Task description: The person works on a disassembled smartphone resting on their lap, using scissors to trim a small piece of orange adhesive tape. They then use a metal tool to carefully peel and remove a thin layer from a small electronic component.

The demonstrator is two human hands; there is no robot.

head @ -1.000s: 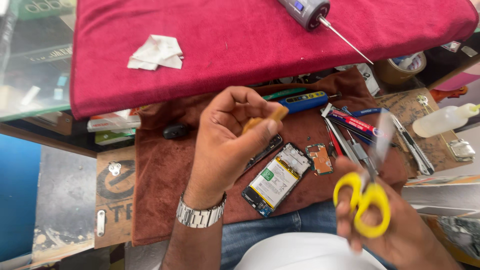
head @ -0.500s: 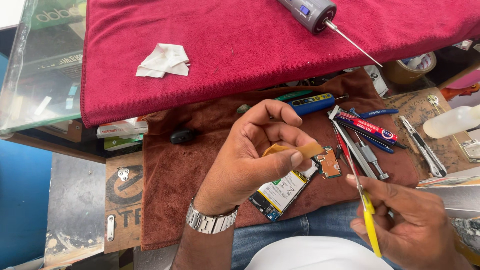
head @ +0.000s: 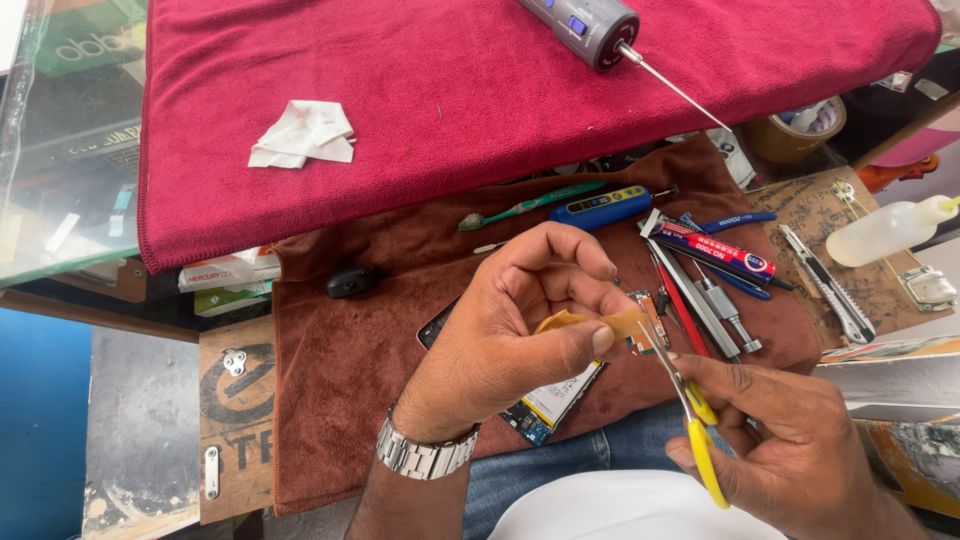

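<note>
My left hand [head: 520,330], a steel-link wristwatch [head: 425,455] at its wrist, pinches a small strip of amber-coloured tape [head: 600,322] between thumb and fingers, above the brown towel [head: 340,380] that covers the worktop. My right hand [head: 790,440], at four o'clock from the left, grips a pair of yellow-handled scissors [head: 690,405], the blades narrowly parted and their tips touching the strip's edge at three o'clock. Beneath the left hand lies an opened smartphone [head: 555,400] with its white battery showing. At twelve o'clock from the hands rest a green toothbrush [head: 525,207] and a blue pen-shaped tool [head: 605,207]; at two o'clock, a red-and-white tube [head: 715,250] among metal tweezers and screwdrivers. Farther up, a crumpled white tissue [head: 303,133] and a grey electric screwdriver [head: 590,25] sit on a red cloth [head: 450,90].
</note>
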